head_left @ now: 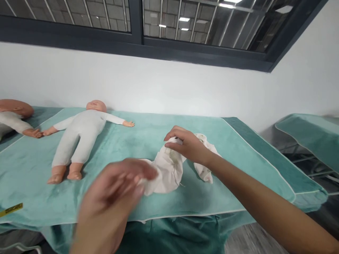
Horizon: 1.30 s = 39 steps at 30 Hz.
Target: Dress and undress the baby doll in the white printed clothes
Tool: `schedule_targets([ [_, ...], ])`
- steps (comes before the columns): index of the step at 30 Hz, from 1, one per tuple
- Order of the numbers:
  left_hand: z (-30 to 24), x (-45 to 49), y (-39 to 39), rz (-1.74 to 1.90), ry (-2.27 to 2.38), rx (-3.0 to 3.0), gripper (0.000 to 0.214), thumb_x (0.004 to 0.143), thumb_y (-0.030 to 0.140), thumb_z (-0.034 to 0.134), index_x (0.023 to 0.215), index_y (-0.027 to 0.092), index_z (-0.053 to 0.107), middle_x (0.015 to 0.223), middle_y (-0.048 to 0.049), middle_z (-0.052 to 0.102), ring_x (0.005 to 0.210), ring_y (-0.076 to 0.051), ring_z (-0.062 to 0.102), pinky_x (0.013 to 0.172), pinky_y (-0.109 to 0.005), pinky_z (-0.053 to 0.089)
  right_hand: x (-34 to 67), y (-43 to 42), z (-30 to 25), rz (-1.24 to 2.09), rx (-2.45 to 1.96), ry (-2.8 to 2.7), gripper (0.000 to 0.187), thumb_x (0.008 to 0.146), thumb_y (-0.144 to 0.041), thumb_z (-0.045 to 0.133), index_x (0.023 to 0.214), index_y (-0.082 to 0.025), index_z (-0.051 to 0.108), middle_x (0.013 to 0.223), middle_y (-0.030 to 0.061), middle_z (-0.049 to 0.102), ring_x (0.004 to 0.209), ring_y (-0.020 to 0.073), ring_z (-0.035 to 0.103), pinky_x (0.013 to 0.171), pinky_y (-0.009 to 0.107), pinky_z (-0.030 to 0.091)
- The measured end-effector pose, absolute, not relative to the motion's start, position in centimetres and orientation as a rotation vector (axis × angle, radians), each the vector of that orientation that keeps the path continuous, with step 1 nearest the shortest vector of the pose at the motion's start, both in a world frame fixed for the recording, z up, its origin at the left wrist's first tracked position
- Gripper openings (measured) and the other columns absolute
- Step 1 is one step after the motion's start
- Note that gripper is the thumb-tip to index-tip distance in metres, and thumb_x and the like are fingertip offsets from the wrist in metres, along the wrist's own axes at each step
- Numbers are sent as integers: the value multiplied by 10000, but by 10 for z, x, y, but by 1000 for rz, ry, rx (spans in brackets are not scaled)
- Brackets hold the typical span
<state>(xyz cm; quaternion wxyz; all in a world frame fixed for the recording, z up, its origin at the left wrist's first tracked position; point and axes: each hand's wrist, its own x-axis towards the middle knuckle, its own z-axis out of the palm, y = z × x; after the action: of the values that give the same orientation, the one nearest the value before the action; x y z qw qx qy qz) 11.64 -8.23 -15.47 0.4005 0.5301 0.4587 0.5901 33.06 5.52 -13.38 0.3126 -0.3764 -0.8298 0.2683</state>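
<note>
The right grip (pixel 189 143) is clamped on a white baby garment (pixel 166 173) with small print, thumb against fingers, so that one part of the cloth rises to it. The rest of this part lies below and to the left of the right grip; another white printed piece (pixel 205 174) lies just to its right, and I cannot tell if both are one garment. The left grip (pixel 113 190) is blurred at the left end of the cloth, its fingers curved; whether it is closed on the fabric I cannot tell.

Under both grips is the worktop (pixel 243 151), dressed in a teal plush cover with white piping, slightly wrinkled, whose front side hangs down in folds. Beyond the left grip, to its left, a baby doll (pixel 84 127) in white lies on its back, and farther left a second doll (pixel 13 118) is partly cut by the view. A yellow tag (pixel 12 210) is left of the left grip, near the front edge.

Behind the grips stands a white wall (pixel 159 88) with a dark-framed window (pixel 79 40), barred by metal rods (pixel 196 21). Well to the right of the right grip is another teal-covered table (pixel 312 137).
</note>
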Motion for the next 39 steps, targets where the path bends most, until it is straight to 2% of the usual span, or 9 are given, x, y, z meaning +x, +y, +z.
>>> schedule_targets([
  [5, -173, 130, -8, 1305, 1139, 1448, 401, 831, 351, 666, 1219, 278, 593, 1362, -50, 574, 1276, -241, 512, 1023, -369, 446, 324, 47, -106, 576, -746, -2249, 108, 897, -312, 640, 939, -223, 686, 959, 27, 616, 861, 135, 582, 754, 258, 451],
  [9, -172, 130, 31, 1103, 934, 1394, 330, 813, 415, 671, 1074, 213, 655, 1038, -45, 687, 972, -194, 623, 851, -302, 473, 320, 47, -79, 379, -622, -2279, 83, 894, -258, 632, 936, -207, 684, 954, 32, 624, 813, 130, 557, 706, 249, 433],
  [11, -161, 129, 49, 1075, 833, 1326, 326, 779, 445, 703, 973, 187, 656, 895, -22, 669, 835, -161, 607, 755, -270, 456, 316, 62, -69, 274, -629, -2278, 90, 879, -245, 633, 937, -195, 680, 950, 30, 624, 807, 133, 543, 726, 261, 426],
  [14, -135, 127, 76, 1050, 718, 1305, 360, 768, 502, 692, 883, 166, 633, 828, -20, 634, 755, -144, 570, 688, -264, 431, 309, 95, -59, 166, -688, -2259, 123, 860, -258, 610, 935, -183, 673, 944, 25, 615, 801, 141, 521, 761, 286, 416],
  [17, -111, 120, 91, 939, 764, 1452, 310, 758, 433, 709, 894, 169, 618, 838, -16, 610, 756, -139, 556, 684, -261, 413, 304, 119, -53, 146, -744, -2264, 161, 837, -267, 589, 940, -173, 670, 940, 25, 609, 788, 142, 505, 767, 292, 406],
  [23, -97, 95, 92, 727, 1210, 1950, 219, 749, 371, 654, 753, 195, 522, 706, 28, 493, 615, -115, 439, 538, -248, 282, 313, 117, -42, 11, -656, -2388, 174, 863, -254, 543, 947, -175, 672, 962, 50, 613, 852, 181, 533, 791, 321, 415],
  [32, -61, 72, 88, 676, 2068, 2534, 142, 738, 252, 541, 877, 236, 566, 810, -31, 616, 730, -230, 566, 650, -313, 336, 336, 101, -18, -412, -831, -2343, 280, 928, -212, 465, 1184, -209, 578, 1150, 61, 561, 931, 202, 559, 755, 325, 433],
  [36, -64, 65, 84, 632, 2008, 2282, 172, 702, 255, 577, 872, 231, 587, 757, -19, 607, 733, -222, 578, 653, -304, 357, 341, 92, -30, -556, -978, -2296, 290, 943, -234, 434, 1207, -219, 554, 1161, 70, 539, 900, 204, 561, 628, 291, 387],
  [39, -69, 68, 69, 822, 1716, 2023, 229, 738, 378, 616, 897, 215, 594, 811, -19, 622, 777, -213, 592, 625, -280, 383, 345, 90, -44, -580, -1043, -2322, 276, 938, -234, 426, 1174, -245, 569, 1147, 63, 540, 848, 192, 549, 590, 279, 359],
])
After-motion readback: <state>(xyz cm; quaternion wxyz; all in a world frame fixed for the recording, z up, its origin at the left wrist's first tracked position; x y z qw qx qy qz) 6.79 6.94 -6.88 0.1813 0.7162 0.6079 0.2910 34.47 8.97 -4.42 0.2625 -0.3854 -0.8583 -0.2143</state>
